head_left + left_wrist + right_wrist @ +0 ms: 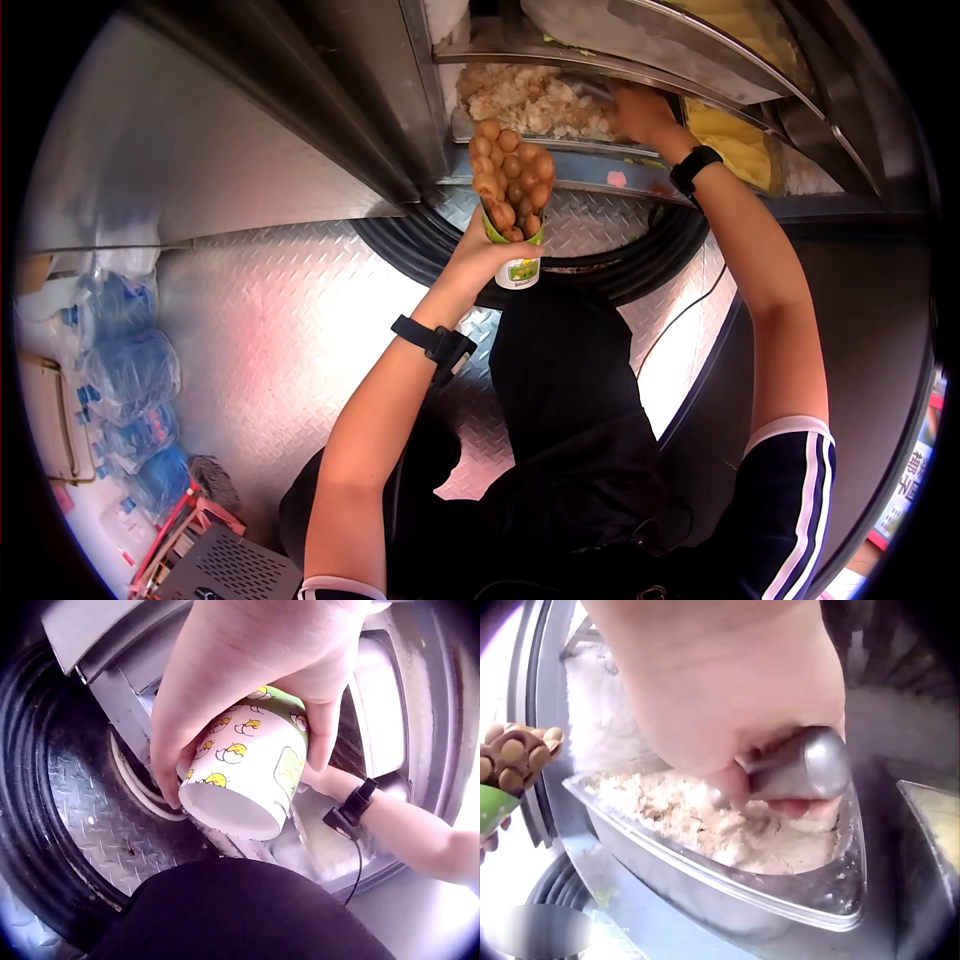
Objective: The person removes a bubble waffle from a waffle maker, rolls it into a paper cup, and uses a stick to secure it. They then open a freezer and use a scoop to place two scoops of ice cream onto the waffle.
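My left hand (478,262) grips a white and green paper cup (517,272), printed with yellow chicks as the left wrist view shows. A brown bubble waffle (513,180) stands up out of the cup, folded into a cone. My right hand (645,115) reaches into the freezer over a metal tub (705,874) of pale, crumbly ice cream (667,814). Its fingers curl round the thick metal handle of a scoop (806,766). The scoop's head is hidden behind the hand in the right wrist view.
A tub of yellow ice cream (728,145) sits right of the pale one, under the curved freezer lid (700,50). Coiled black hose (620,285) lies on the tread-plate floor (270,310) below. Wrapped water bottles (130,370) stand along the left wall.
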Available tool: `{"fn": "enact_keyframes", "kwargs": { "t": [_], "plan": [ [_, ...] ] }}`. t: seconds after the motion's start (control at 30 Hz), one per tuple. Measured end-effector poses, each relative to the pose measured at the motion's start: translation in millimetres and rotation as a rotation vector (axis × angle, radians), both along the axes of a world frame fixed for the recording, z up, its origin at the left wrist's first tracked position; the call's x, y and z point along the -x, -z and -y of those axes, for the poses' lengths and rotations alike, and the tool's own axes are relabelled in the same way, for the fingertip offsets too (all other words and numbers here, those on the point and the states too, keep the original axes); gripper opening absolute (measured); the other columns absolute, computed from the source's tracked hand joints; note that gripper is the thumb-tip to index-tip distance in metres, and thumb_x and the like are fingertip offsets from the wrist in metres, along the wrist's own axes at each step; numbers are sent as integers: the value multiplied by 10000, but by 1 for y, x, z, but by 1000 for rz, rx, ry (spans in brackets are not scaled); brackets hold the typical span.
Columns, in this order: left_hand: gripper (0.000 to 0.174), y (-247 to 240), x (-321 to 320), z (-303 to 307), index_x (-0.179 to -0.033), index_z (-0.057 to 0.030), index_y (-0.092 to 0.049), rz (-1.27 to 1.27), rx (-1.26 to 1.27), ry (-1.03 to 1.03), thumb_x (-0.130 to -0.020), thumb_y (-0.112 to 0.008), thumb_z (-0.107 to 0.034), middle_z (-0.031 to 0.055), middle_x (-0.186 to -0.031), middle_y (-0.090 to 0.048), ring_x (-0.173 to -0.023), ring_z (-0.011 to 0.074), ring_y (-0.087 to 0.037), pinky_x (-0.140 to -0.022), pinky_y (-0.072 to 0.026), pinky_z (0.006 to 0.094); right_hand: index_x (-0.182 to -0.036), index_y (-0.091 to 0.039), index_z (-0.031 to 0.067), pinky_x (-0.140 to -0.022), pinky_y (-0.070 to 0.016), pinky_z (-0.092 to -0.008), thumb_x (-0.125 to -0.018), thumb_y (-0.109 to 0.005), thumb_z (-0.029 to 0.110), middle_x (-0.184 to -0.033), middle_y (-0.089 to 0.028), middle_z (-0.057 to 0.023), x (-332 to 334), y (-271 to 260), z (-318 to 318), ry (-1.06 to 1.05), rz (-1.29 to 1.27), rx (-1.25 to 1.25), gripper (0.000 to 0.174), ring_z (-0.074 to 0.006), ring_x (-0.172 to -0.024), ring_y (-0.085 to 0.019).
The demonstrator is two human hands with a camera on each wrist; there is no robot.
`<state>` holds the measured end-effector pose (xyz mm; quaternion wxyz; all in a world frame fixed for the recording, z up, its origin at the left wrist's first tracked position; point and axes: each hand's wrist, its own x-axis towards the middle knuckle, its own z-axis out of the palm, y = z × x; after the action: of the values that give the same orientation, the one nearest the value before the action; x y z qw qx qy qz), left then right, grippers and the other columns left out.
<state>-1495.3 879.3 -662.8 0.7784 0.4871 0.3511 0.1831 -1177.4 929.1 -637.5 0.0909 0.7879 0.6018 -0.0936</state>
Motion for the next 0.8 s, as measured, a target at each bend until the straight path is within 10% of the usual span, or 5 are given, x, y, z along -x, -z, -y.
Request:
{"fn": "enact_keyframes", "kwargs": {
  "t": [0.3, 0.47, 0.8],
  "plan": [
    [797, 0, 5, -4, -1380, -26, -333, 21, 6, 6, -697, -741, -66, 77, -1279, -503, -1208, 199, -466, -1032, -337, 313, -1151, -607, 107, -794, -521, -433, -746, -634, 191, -1065, -645, -183, -10, 20, 32, 63, -99, -514, 414, -339, -946, -639],
    [786, -3, 6, -6, -1374, -22, -341, 29, 12, 14, -698, -740, -60, 79, -1288, -501, -1211, 200, -466, -1030, -339, 312, -1149, -605, 172, -628, -519, -426, -767, -556, 63, -946, -659, -155, -1, 5, 37, -150, 274, -513, 400, -324, -796, -653],
    [799, -11, 5, -4, -1373, -18, -346, 37, -14, 14, -686, -749, -71, 81, -1290, -503, -1216, 205, -464, -1038, -328, 307, -1186, -592, 177, -693, -533, -408, -787, -552, 73, -952, -674, -128, -5, 5, 51, -163, 459, -685, 415, -271, -855, -665]
  ]
}}
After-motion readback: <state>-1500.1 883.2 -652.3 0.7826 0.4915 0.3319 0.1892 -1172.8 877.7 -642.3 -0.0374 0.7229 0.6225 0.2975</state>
